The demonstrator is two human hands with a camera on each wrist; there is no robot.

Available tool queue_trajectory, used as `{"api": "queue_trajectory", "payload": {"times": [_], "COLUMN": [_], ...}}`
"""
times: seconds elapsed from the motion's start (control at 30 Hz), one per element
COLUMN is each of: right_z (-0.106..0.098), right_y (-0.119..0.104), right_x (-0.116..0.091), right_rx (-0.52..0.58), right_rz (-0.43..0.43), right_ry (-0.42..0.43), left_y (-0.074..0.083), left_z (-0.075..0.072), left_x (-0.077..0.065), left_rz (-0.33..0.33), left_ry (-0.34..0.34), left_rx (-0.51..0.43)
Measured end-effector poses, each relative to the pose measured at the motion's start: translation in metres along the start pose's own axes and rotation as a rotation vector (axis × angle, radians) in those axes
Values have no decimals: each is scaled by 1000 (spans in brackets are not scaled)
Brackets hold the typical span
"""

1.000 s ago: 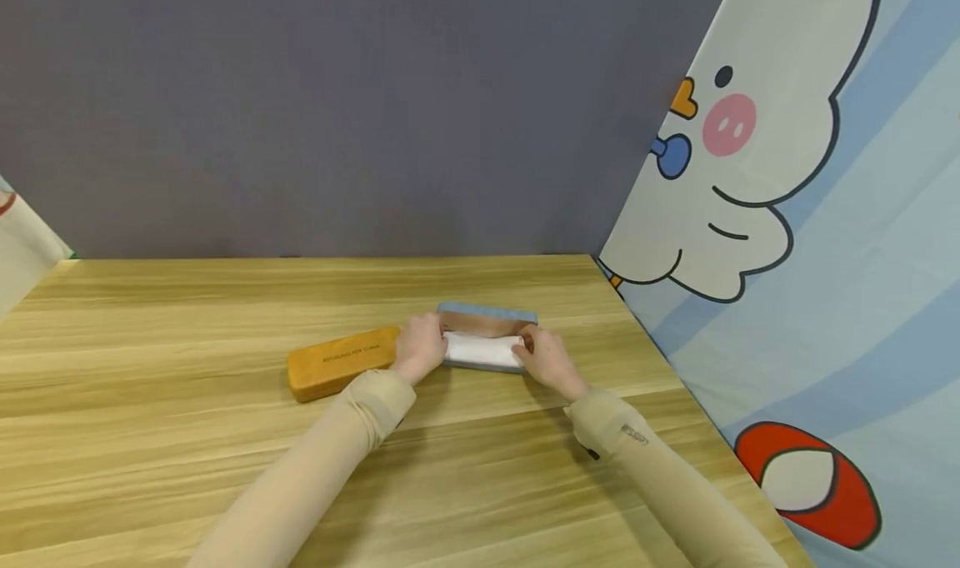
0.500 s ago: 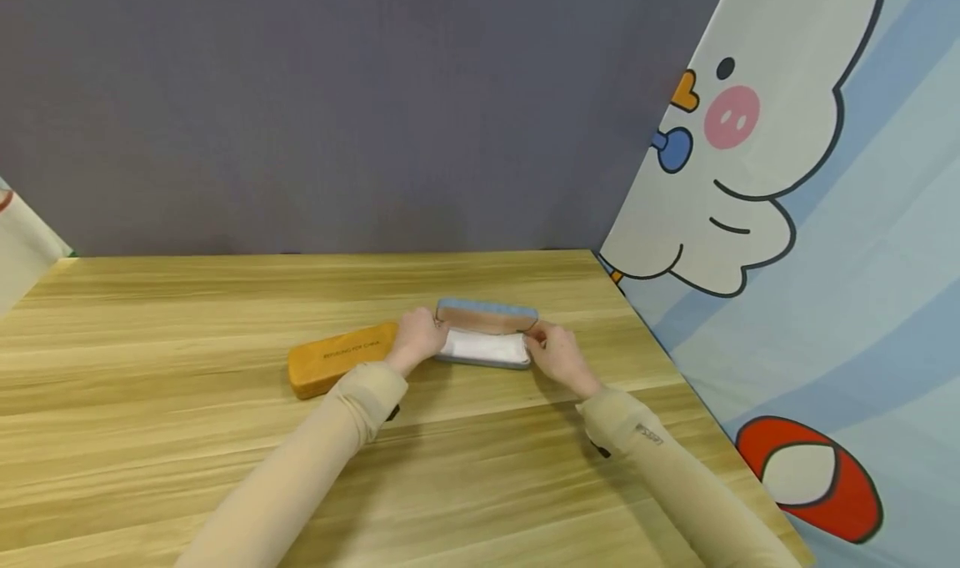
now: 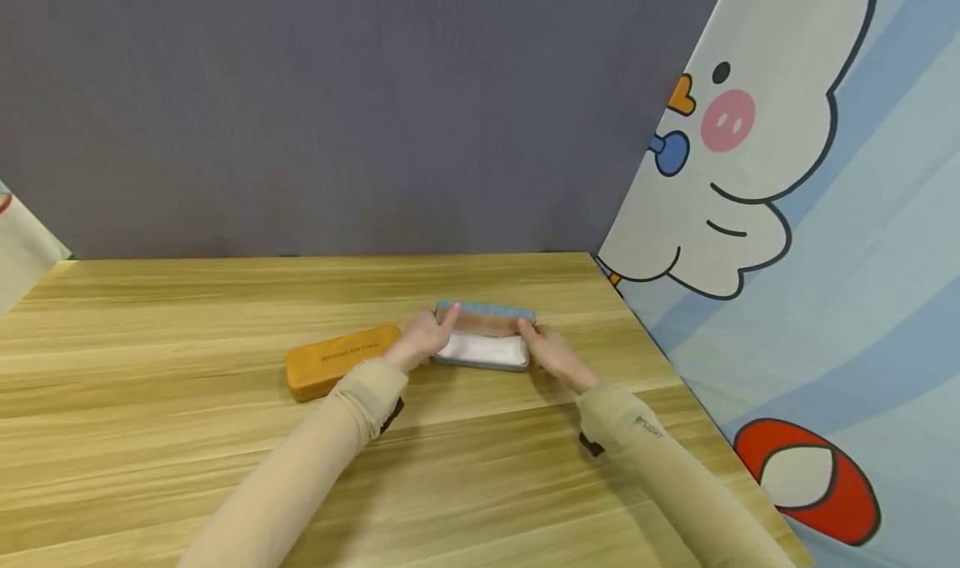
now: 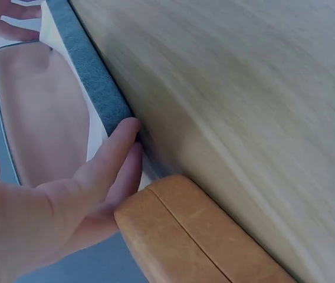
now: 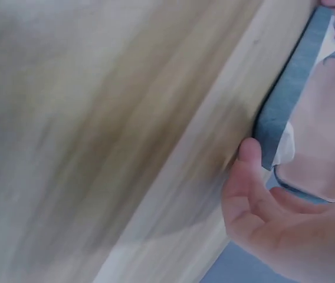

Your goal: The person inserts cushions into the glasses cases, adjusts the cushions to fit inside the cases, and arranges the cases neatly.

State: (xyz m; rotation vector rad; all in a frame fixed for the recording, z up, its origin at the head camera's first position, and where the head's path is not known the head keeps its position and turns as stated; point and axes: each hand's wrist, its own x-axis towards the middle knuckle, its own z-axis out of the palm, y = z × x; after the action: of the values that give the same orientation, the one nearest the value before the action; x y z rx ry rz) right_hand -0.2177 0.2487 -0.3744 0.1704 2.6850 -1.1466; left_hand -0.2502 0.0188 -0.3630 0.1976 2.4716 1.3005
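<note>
A blue glasses case [image 3: 487,309] lies open on the table, its lid raised at the back with a pinkish-brown lining. Folded white cloth [image 3: 480,349] fills the lower half. My left hand [image 3: 423,337] is at the case's left end, thumb up by the lid; in the left wrist view its fingertips touch the corner of the blue wall [image 4: 85,59]. At the other end, my right hand [image 3: 557,358] has its thumb raised, and the right wrist view shows a fingertip against the near corner of the case [image 5: 294,88].
An orange-brown case [image 3: 337,363] with printed lettering lies shut, just left of my left hand. Behind the wooden table [image 3: 187,434] stands a grey panel [image 3: 337,109]. A cartoon-printed cloth [image 3: 840,343] hangs along the right edge.
Both hands have moved off the cloth to the outer ends of the blue case, and their thumbs are now raised. The cloth lies flatter, and the case stays in place.
</note>
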Motion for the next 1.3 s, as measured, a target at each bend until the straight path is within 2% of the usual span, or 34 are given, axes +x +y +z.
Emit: {"api": "queue_trajectory", "payload": {"times": [0.37,0.53,0.67,0.73,0.93,1.2,1.3], "right_z": [1,-1,-3,-4,-7,-9,-9], "right_y": [-12,-14,-15,-17,-19,-18,-17], "right_x": [4,4,3,2,4,3,4], "right_rx": [4,116,207,219,238,240,243], "right_rz": [100,151,198,206,186,129,137], "right_ry": [-8,-58,-108,-122,-162,-206,-201], "left_y": [3,4,5,4,3,3,5], "left_z": [-1,-2,-2,-2,-3,-4,-4], "left_x": [1,1,1,1,2,1,0], "left_rz": [-76,-114,-121,-116,-88,-84,-86], "left_ry": [-51,-70,-78,-80,-102,-120,-116], "left_rx": [-105,-152,-179,-175,-156,-165,-156]}}
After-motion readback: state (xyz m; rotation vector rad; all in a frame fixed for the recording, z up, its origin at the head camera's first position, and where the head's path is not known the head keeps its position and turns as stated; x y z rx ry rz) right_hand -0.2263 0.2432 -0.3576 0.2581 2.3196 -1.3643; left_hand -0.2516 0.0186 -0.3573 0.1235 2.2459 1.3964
